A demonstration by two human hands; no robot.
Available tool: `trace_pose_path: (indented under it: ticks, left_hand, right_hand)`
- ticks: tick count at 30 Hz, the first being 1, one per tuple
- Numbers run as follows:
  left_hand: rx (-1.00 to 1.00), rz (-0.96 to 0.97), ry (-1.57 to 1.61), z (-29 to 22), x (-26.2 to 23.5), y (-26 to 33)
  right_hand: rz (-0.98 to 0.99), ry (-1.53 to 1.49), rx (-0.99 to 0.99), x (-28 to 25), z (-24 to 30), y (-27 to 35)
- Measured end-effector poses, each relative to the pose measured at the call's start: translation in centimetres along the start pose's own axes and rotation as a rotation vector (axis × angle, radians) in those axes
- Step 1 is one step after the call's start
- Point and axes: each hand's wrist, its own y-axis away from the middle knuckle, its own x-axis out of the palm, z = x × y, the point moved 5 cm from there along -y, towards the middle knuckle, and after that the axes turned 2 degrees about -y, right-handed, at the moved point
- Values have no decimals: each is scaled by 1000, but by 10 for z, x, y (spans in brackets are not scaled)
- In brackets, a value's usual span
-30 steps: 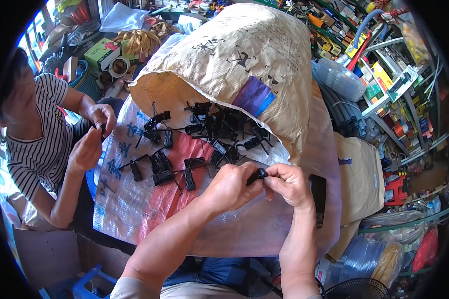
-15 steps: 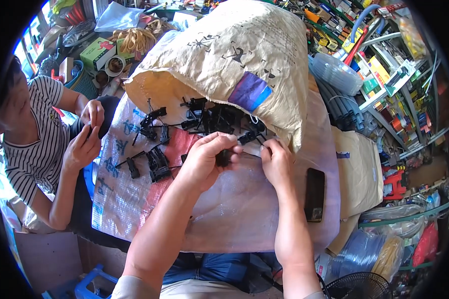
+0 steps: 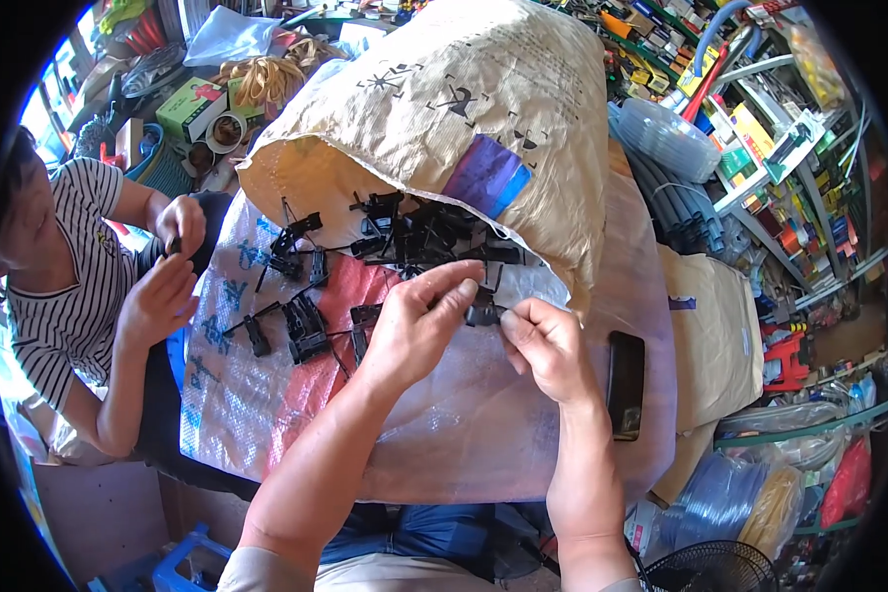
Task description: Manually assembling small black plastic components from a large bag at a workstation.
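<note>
My left hand (image 3: 416, 326) and my right hand (image 3: 546, 345) meet over a woven plastic sheet (image 3: 464, 424) and together pinch a small black plastic part (image 3: 483, 308). Just beyond them a large tan paper sack (image 3: 464, 109) lies on its side, mouth toward me, and a pile of black plastic parts (image 3: 419, 237) spills from it. More loose black parts (image 3: 301, 321) lie on the sheet to the left of my left hand.
A person in a striped shirt (image 3: 64, 296) sits at the left, both hands raised on a small dark piece. A black phone (image 3: 626, 383) lies right of my right hand. Shelves of hardware (image 3: 760, 128) and hose coils crowd the right side.
My hands moved up the sheet toward the sack's mouth, still together on a black part. The view tilted so the sack sits closer.
</note>
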Motion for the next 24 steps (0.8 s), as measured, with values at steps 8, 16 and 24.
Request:
trace_pose_path:
  ticks: [8,16,24]
  left_hand:
    - [89,38,-71,-4,7,4]
    - [-241,89,147,1,0,4]
    - [-246,443,169,3,23,12]
  right_hand:
    - [-196,-65,141,-15,-14,-1]
    - [85,-64,-12,6,3,6]
    - [-48,-32,-186,-5,6,5]
